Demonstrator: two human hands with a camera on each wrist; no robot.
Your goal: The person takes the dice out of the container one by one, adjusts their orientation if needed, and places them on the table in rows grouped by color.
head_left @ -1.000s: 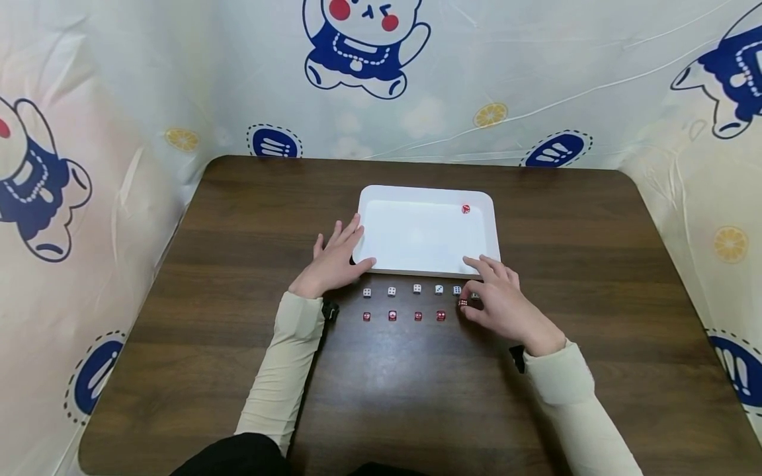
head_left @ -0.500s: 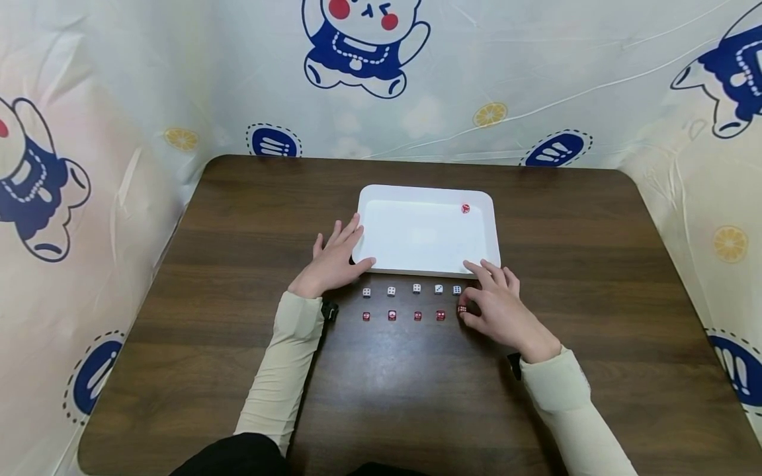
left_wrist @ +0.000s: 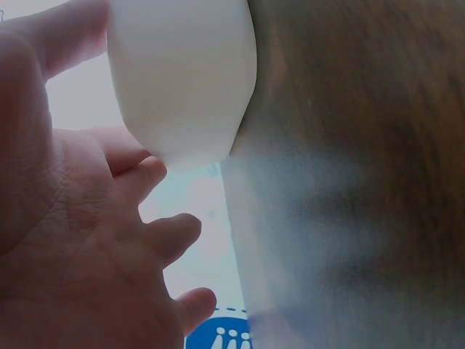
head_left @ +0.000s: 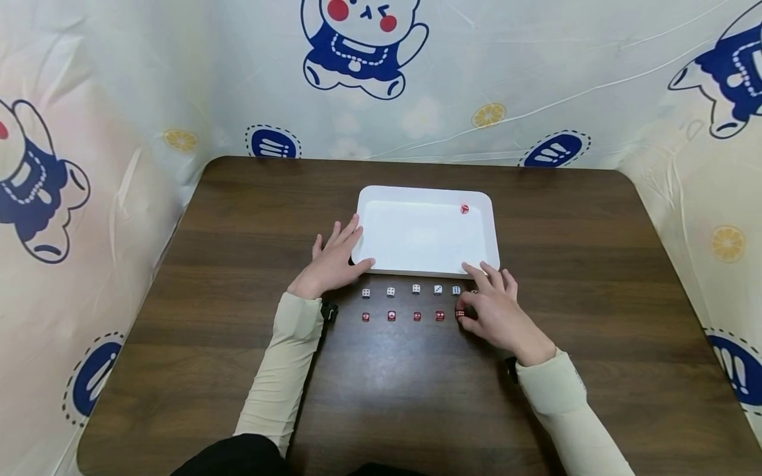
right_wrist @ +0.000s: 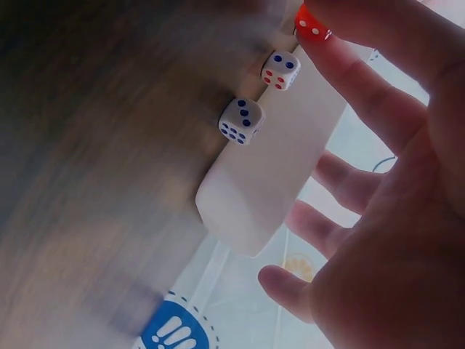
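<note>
My right hand [head_left: 503, 317] pinches a red die [head_left: 460, 314] between thumb and index finger at the right end of a row of red dice [head_left: 417, 316]. In the right wrist view that red die [right_wrist: 312, 25] shows at the fingertips, with two white dice [right_wrist: 241, 121] nearby. Behind the red row lies a row of white dice [head_left: 416, 289], its right end partly hidden by my right hand. My left hand [head_left: 333, 263], fingers spread, rests against the left side and near corner of a white tray [head_left: 417, 267]. One red die [head_left: 465, 209] lies inside the tray, toward its far right.
Everything stands on a dark brown wooden table [head_left: 250, 218]. A pale printed curtain [head_left: 452, 79] surrounds its back and sides. The near edge of the tray runs close behind the white dice.
My right hand has moved the pinched red die toward me, from beside the white row down to the line of the red row. The left hand and tray have stayed put.
</note>
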